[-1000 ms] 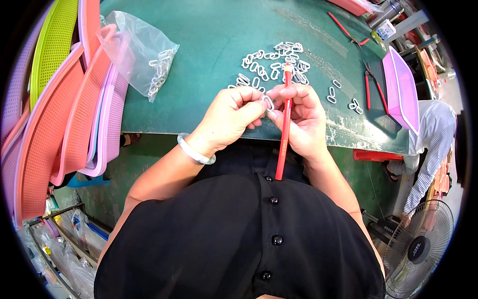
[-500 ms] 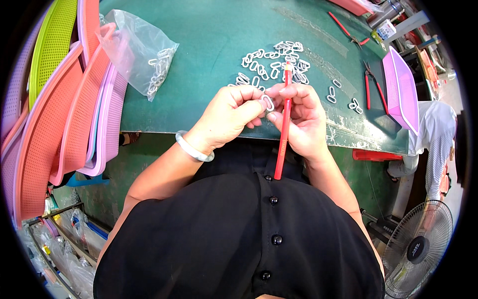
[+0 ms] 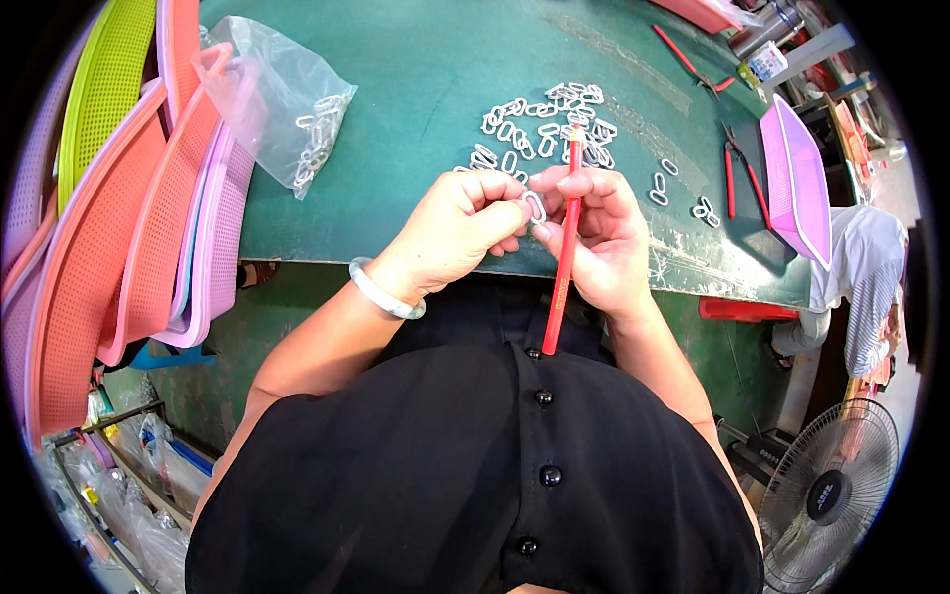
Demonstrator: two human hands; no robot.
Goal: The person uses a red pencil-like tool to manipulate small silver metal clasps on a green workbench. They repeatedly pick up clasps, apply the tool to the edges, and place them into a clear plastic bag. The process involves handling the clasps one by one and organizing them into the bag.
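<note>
Just over the near edge of the green table, my two hands meet at a small whitish oval link. My left hand pinches this link between thumb and forefinger. Curled around a long red pencil is my right hand, its thumb and fingertips close to the link. The pencil tilts, its pale end up toward the table and its other end down by my black shirt. Beyond my hands lies a loose pile of oval links, and several more links lie to the right.
At the left, pink, purple and green perforated baskets are stacked beside a clear bag with links inside. Red-handled pliers and a purple basket are at the right. A fan stands lower right, near another person's leg.
Almost nothing differs. The link and fingertips have shifted very slightly; both hands keep the same grip.
</note>
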